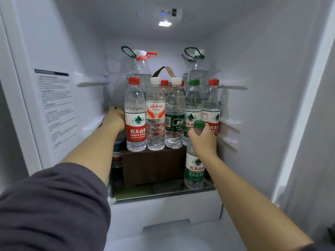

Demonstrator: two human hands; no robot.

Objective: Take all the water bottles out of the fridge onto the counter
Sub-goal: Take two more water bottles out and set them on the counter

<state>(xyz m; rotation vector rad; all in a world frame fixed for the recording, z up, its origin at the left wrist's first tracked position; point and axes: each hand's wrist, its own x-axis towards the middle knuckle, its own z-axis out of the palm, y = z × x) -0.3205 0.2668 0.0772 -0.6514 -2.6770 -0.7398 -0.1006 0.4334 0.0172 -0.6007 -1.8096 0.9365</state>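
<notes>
Barely begun. Lots of water bottles (155,115) left inside fridge (253,87), most up on brown box (154,165), two big jugs (142,69) at back. No counter in view. Right hand (204,140) wrapped tight round neck of green-cap bottle (194,171), standing on glass shelf (163,193), front right. Left hand (115,118) reaching in beside red-cap bottle (136,124) (fingers hidden, cannot tell grip).
</notes>
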